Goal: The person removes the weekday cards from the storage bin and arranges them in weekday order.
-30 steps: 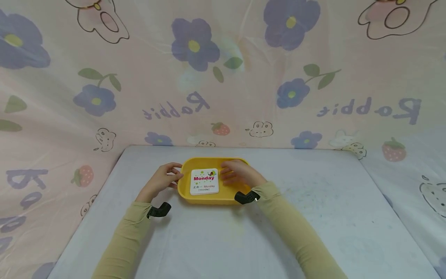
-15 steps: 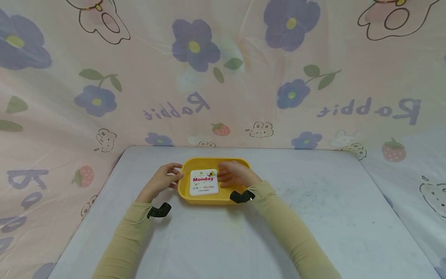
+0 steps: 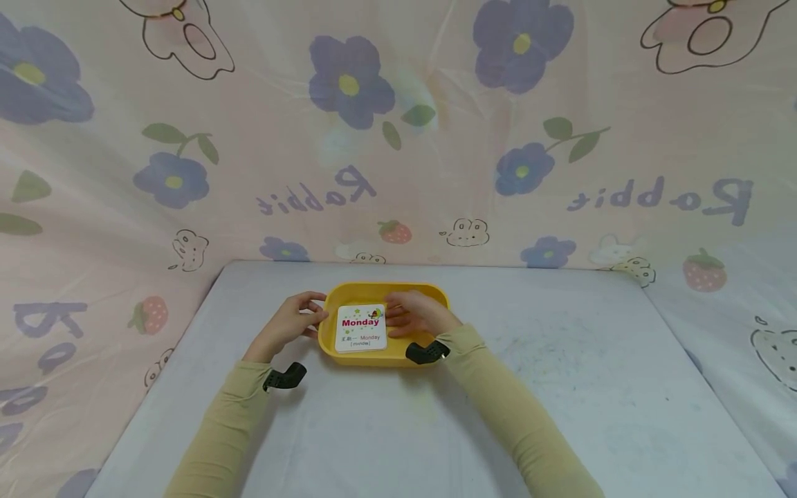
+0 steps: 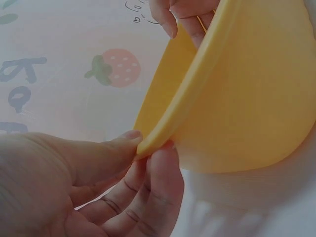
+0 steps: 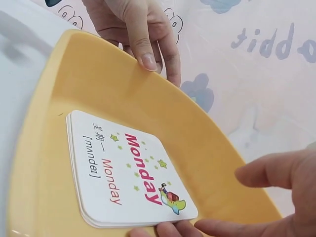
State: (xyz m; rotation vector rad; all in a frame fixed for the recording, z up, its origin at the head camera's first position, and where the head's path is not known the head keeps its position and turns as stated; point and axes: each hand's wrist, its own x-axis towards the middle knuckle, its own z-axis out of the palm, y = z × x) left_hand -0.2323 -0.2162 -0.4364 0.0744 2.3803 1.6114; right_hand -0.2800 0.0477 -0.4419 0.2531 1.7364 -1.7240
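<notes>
Cloth-screened work spot, rabbit-print backdrop (image 3: 436, 162), white table (image 3: 591, 346)

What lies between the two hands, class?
The white Monday card, lying in the yellow tray, is between the left hand and the right hand, as the head view shows.

"Monday" on card (image 3: 361, 328), "Rabbit" on backdrop (image 3: 436, 166)

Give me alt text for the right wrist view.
A stack of white cards, the top one reading "Monday", lies in a yellow tray. The left hand pinches the tray at the picture's top; the right hand is beside the cards at lower right.
</notes>
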